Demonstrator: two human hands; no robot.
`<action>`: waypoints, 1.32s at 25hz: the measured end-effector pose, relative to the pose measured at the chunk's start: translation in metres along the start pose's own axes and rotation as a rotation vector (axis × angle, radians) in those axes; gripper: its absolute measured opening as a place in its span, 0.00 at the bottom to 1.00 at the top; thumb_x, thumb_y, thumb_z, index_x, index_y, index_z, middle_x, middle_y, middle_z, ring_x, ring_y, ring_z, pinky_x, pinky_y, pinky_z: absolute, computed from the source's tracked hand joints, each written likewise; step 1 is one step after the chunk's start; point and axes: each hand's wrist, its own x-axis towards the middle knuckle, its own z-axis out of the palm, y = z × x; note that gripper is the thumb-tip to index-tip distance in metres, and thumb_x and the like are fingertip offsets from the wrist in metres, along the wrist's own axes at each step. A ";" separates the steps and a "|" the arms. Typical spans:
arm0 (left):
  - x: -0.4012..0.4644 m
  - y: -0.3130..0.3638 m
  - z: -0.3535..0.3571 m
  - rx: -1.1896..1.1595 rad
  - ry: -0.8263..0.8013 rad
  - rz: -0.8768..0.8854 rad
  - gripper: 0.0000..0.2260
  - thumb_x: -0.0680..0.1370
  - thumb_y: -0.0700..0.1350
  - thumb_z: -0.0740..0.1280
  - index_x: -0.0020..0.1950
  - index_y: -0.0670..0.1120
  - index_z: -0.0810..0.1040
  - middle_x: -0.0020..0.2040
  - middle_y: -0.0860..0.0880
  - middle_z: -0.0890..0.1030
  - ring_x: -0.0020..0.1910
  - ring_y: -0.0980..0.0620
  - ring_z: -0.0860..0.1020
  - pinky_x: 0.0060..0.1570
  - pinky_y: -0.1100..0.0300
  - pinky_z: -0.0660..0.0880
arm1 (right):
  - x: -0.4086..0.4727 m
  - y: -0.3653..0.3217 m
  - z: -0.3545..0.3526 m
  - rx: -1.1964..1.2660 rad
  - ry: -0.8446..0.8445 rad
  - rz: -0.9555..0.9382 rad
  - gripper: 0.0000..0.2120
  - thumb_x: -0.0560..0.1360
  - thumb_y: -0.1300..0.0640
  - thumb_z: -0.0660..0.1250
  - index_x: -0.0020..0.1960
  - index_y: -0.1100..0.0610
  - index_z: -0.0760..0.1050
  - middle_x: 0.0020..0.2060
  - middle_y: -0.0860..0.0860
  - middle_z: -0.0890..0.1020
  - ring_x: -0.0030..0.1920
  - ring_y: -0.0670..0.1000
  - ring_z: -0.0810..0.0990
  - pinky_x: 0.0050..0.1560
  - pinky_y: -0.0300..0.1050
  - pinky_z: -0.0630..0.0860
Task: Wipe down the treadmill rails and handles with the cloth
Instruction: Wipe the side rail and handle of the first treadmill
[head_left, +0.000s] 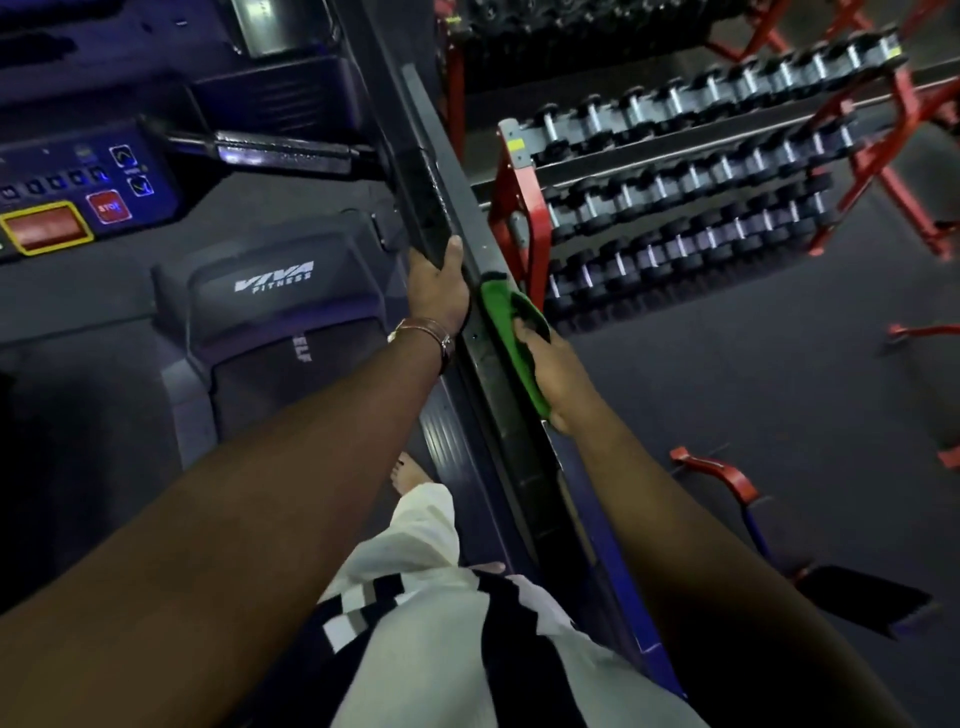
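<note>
The treadmill's dark right side rail (434, 187) runs from the console down toward me. My left hand (436, 288) grips the rail's inner side, thumb over the top edge, a bracelet at the wrist. A green cloth (511, 338) lies pressed flat against the rail's outer face, just below the left hand. My right hand (553, 371) holds the cloth against the rail from the outside. A short dark crossbar handle (283, 153) juts from the console (78, 192) toward the rail.
The treadmill motor cover (270, 283) and belt lie below left. My bare foot (408, 475) stands on the deck edge. A red dumbbell rack (524, 228) loaded with several dumbbells stands close to the right of the rail. Red equipment feet (719, 475) sit on the dark floor.
</note>
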 end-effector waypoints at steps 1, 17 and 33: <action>-0.001 0.000 -0.001 -0.016 0.002 -0.005 0.20 0.81 0.51 0.64 0.69 0.42 0.71 0.61 0.49 0.80 0.57 0.54 0.77 0.56 0.69 0.68 | 0.000 0.000 -0.001 -0.035 -0.011 0.054 0.17 0.81 0.47 0.62 0.68 0.50 0.75 0.59 0.52 0.82 0.57 0.51 0.81 0.64 0.50 0.76; 0.020 -0.019 -0.007 -0.411 -0.238 -0.286 0.35 0.72 0.53 0.74 0.74 0.44 0.64 0.64 0.42 0.79 0.59 0.44 0.80 0.62 0.45 0.75 | -0.006 -0.014 0.025 -0.846 0.262 -0.434 0.22 0.77 0.46 0.66 0.69 0.50 0.69 0.61 0.55 0.73 0.58 0.60 0.74 0.58 0.55 0.72; 0.004 -0.029 -0.044 -0.898 -0.409 -0.608 0.22 0.74 0.55 0.68 0.58 0.39 0.80 0.55 0.39 0.81 0.53 0.42 0.81 0.62 0.48 0.75 | -0.010 -0.020 0.057 -1.587 0.298 -0.746 0.24 0.72 0.52 0.66 0.67 0.48 0.71 0.70 0.57 0.67 0.63 0.67 0.68 0.65 0.70 0.63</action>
